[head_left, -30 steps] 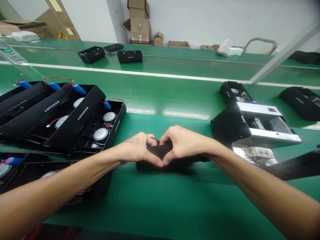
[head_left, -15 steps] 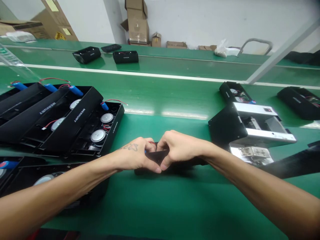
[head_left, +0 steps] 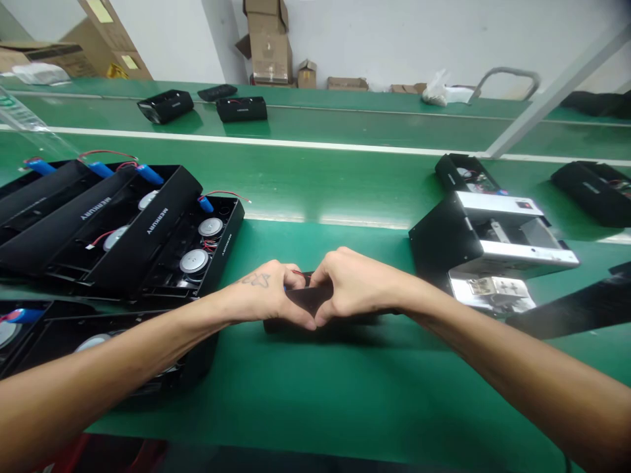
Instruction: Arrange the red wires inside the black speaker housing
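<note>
1. Two hands meet over one black housing [head_left: 308, 299] lying on the green mat [head_left: 315, 394] in front of the person. The left hand [head_left: 269, 299] and the right hand [head_left: 352, 286] are both closed on it, thumbs pressed together on its near edge and fingers curled over the top.
2. The black housing is a long, low, matt shell, mostly hidden under the hands. A bit of red wire [head_left: 297, 272] and a speck of blue show between the knuckles at its far edge.
3. The left hand bears a small tattoo on its back.
4. To the left, well apart from the hands, stand open housings [head_left: 162, 230] leaning one on another, with round silver speaker cones [head_left: 194, 261], blue cells [head_left: 150, 175] and red leads; white lettering runs along their sides.
5. To the right sits a black and silver machine [head_left: 488, 240], with another dark housing [head_left: 466, 174] just behind it.
6. Beyond the mat runs a green conveyor belt [head_left: 345, 128] edged with a white line, carrying two more black housings [head_left: 241, 109].
7. Against the white wall [head_left: 394, 33] at the back lie cardboard boxes [head_left: 269, 43] and a plastic bag [head_left: 438, 93].
</note>
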Tool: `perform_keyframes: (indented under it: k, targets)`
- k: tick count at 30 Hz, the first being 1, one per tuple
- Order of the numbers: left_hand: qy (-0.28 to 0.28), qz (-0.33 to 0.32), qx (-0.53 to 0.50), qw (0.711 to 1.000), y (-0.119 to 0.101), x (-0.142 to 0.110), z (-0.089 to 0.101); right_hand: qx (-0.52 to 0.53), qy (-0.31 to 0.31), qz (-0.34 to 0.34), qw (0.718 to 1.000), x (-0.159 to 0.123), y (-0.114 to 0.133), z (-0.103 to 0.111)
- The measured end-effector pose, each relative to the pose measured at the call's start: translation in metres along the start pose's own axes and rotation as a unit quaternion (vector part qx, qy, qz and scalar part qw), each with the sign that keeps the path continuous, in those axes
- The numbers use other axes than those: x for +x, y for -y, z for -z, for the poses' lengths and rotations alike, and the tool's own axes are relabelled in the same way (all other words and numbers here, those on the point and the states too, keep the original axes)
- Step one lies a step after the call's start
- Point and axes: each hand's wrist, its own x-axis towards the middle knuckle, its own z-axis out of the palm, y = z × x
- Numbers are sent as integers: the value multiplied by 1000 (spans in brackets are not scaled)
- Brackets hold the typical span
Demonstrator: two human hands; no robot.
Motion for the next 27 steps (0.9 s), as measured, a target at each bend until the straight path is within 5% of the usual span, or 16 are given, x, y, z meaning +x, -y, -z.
perform_keyframes:
  k: [15, 27]
  targets:
    - [-16, 2, -37, 999, -2, -3, -6, 49, -1, 43, 998, 3, -5, -7]
    - [9, 13, 20, 1000, 3, 4, 6, 8, 5, -3, 1000, 6, -4, 6]
